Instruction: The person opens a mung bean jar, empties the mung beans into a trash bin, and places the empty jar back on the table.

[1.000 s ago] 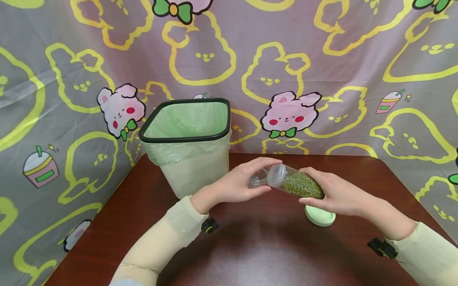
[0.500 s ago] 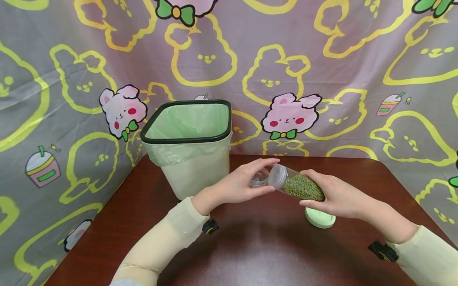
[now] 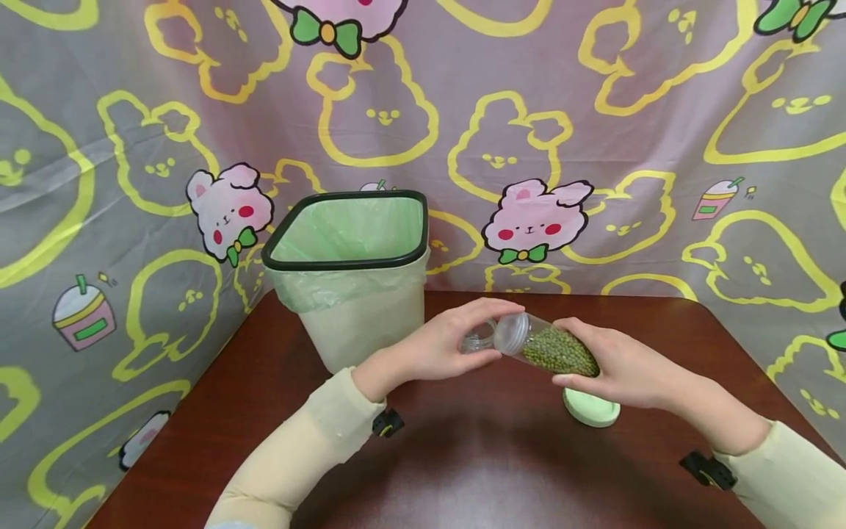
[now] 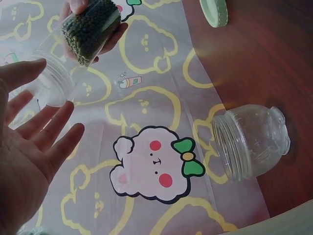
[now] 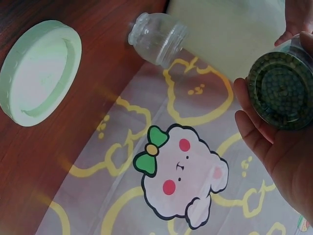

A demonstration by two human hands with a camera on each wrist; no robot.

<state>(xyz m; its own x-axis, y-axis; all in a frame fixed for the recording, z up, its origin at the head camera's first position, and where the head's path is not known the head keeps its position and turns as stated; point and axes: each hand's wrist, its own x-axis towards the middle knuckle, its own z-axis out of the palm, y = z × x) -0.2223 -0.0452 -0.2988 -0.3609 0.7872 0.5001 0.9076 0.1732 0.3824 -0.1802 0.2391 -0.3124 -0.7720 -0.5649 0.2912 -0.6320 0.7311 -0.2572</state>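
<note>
A clear plastic jar (image 3: 558, 349) part-filled with green mung beans is held tilted above the table, its capped end pointing left. My right hand (image 3: 621, 366) grips it near the base, which faces the camera in the right wrist view. At the other end, my left hand (image 3: 439, 345) pinches the translucent screw lid (image 3: 510, 334) between thumb and fingers. The lid sits on the jar's mouth. Behind the left hand, partly hidden by it in the head view, an uncovered clear jar (image 4: 254, 142) with a threaded neck stands on the table.
A pale green round lid (image 3: 591, 408) lies on the dark red table (image 3: 476, 455) below the right hand. Back left stands a cream bin (image 3: 360, 316) with a black rim and green liner. A patterned cloth (image 3: 628, 147) hangs behind and at the sides.
The scene sits slightly lower in the head view. Both hands and the bean jar keep nearly the same places, with only a slight shift of the left fingers at the lid.
</note>
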